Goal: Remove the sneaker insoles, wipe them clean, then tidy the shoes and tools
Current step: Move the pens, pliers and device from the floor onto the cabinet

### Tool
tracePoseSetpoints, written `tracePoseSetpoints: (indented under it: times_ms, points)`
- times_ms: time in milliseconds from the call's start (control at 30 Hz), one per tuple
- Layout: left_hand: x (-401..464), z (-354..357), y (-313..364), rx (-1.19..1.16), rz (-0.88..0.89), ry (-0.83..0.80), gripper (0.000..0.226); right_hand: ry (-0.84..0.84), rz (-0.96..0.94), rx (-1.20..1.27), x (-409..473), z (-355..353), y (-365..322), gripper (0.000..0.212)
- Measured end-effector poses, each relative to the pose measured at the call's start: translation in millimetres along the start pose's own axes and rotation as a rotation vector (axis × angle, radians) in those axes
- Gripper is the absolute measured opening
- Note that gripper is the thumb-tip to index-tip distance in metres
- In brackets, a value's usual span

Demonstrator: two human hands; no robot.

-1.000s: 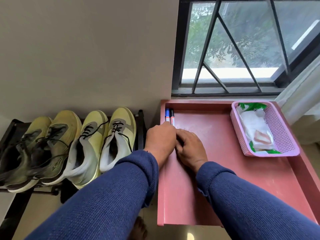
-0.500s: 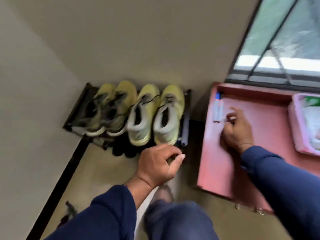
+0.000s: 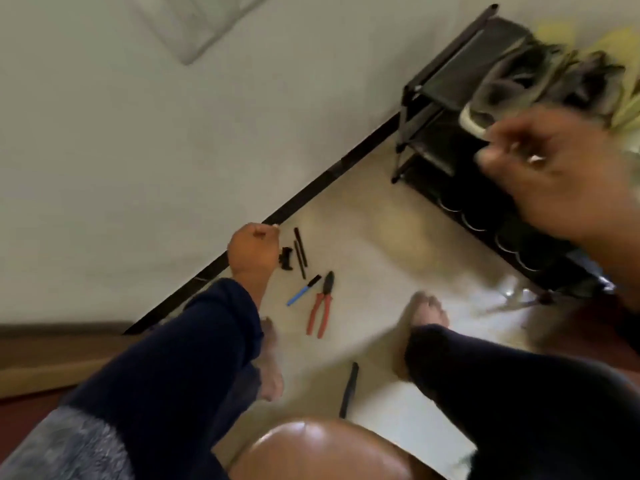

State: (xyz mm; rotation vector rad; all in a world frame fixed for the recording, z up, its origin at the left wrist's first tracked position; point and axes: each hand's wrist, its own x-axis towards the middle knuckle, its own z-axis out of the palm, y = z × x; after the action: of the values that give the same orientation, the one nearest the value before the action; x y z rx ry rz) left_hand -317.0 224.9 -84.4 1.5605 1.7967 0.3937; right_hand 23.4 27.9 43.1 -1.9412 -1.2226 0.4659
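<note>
Head view is looking down at the floor, tilted and smeared by motion, and I am judging that I am in the tidying step, gathering the loose tools.

Furthest left, my left hand [image 3: 254,249] is hanging low over the floor with its fingers curled into a loose fist; I am seeing nothing in it. Just to its right a small black clip [image 3: 286,258] and two thin black sticks [image 3: 300,252] are lying on the tile, near the knuckles but apart from them. Further right and nearer me, a blue pen [image 3: 303,290] and the red-handled pliers [image 3: 322,306] are lying side by side, close but not touching. A dark strip [image 3: 349,389] is lying alone between my feet.

Next, I think, the left hand needs to uncurl and come down on the clip or the sticks, pinching them off the flat tile (the thin ones may roll away).

On the right, my right hand [image 3: 550,171] is raised in front of the shoe rack [image 3: 436,98], too blurred for me to tell how far it is open or whether it is holding anything. The sneakers [image 3: 568,64] are sitting on the rack's top shelf, behind and above that hand.
</note>
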Motion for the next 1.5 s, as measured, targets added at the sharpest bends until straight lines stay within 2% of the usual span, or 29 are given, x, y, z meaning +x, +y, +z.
tracePoseSetpoints:
  times_ms: [67, 133, 200, 400, 500, 600, 667, 733, 800, 867, 933, 1033, 1133, 1200, 1333, 1500]
  points:
    - [29, 5, -37, 0.158, -0.061, -0.116, 0.023, -0.241, -0.024, -0.157, 19, 76, -26, 0.018]
    - [58, 21, -71, 0.413, -0.032, -0.314, 0.034, -0.588, 0.104, -0.26, 37, 163, 0, 0.025]
    - [78, 44, -99, 0.534, -0.026, -0.439, 0.041, -0.76, 0.239, -0.36, 49, 228, 39, 0.035]
    - [121, 119, -177, 0.559, -0.101, -0.598, 0.048, -1.03, 0.38, -0.469, 56, 392, 115, 0.046]
    - [127, 153, -204, 0.663, -0.072, -0.649, 0.044, -1.145, 0.304, -0.521, 51, 444, 134, 0.037]
    - [126, 179, -221, 0.568, -0.056, -0.545, 0.031, -1.13, 0.232, -0.504, 44, 481, 140, 0.031]
    - [128, 190, -227, 0.45, -0.094, -0.355, 0.039, -1.031, 0.209, -0.479, 43, 502, 143, 0.028]
    - [135, 194, -225, 0.394, -0.139, -0.238, 0.045, -0.918, 0.253, -0.423, 52, 519, 143, 0.028]
    - [144, 195, -221, 0.36, -0.201, -0.235, 0.044, -0.846, 0.337, -0.381, 67, 534, 143, 0.03]
    - [152, 196, -219, 0.341, -0.228, -0.256, 0.033, -0.826, 0.395, -0.374, 81, 545, 141, 0.029]
    - [156, 196, -214, 0.383, -0.224, -0.285, 0.022, -0.835, 0.415, -0.384, 91, 551, 136, 0.026]
    - [159, 200, -205, 0.414, -0.209, -0.332, 0.024, -0.887, 0.436, -0.387, 100, 548, 134, 0.028]
    - [162, 214, -199, 0.413, -0.186, -0.377, 0.024, -0.86, 0.428, -0.385, 109, 529, 144, 0.027]
    - [160, 220, -195, 0.419, -0.189, -0.388, 0.023, -0.791, 0.419, -0.378, 113, 512, 150, 0.033]
    - [152, 216, -179, 0.444, -0.191, -0.403, 0.025, -0.699, 0.483, -0.328, 114, 466, 155, 0.035]
    - [141, 194, -174, 0.355, -0.15, -0.353, 0.024, -0.758, 0.471, -0.321, 91, 417, 156, 0.031]
